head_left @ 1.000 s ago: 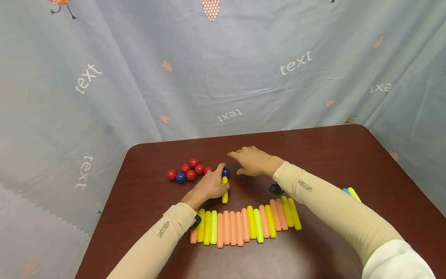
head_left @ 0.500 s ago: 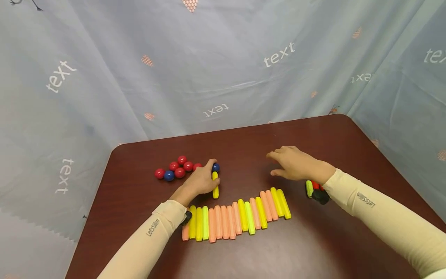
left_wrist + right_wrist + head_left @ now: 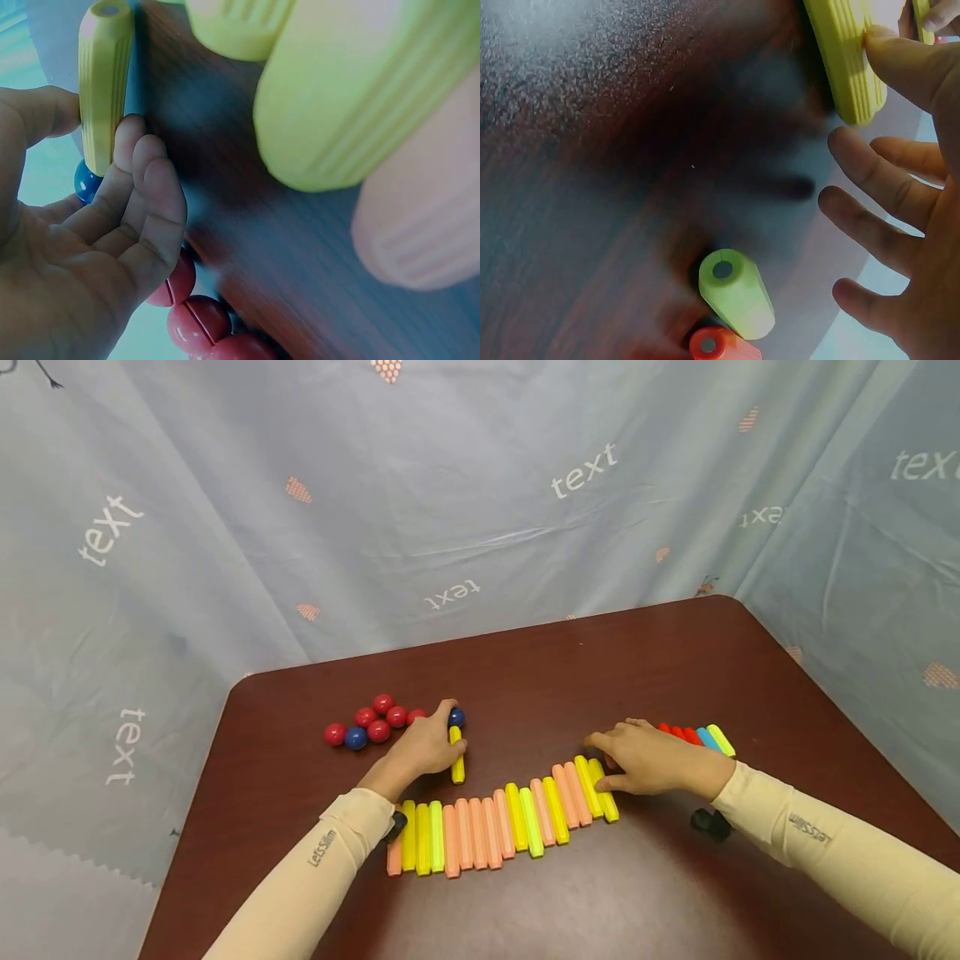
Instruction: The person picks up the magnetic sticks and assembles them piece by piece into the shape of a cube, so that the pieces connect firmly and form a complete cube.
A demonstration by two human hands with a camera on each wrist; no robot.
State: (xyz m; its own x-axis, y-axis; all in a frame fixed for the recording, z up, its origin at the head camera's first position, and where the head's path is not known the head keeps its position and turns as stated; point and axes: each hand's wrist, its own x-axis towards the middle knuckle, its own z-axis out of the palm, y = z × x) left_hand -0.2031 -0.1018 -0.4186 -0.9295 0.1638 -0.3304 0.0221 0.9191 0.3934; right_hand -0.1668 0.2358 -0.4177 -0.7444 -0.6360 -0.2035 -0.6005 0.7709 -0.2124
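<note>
My left hand (image 3: 416,747) pinches a yellow ribbed stick (image 3: 105,82) between thumb and fingers. At the stick's far end sits a blue ball (image 3: 457,717), with the index finger beside it. A row of ribbed sticks (image 3: 482,835), in pink, yellow and lime, lies side by side in front of the hands. Over the row's right end reaches my right hand (image 3: 652,756), its thumb against the last yellow stick (image 3: 844,60). The other fingers of that hand are spread and hold nothing.
Several red balls (image 3: 378,731) and another blue ball (image 3: 356,738) lie grouped left of the left hand. Beyond the right wrist lie red sticks (image 3: 677,732), a blue stick (image 3: 708,739) and a lime stick (image 3: 722,741). Curtains (image 3: 420,502) hang behind the table (image 3: 525,668).
My right hand has swung right from near the blue ball, then come down onto the right end of the row. The left hand keeps its hold on the yellow stick; the view has shifted.
</note>
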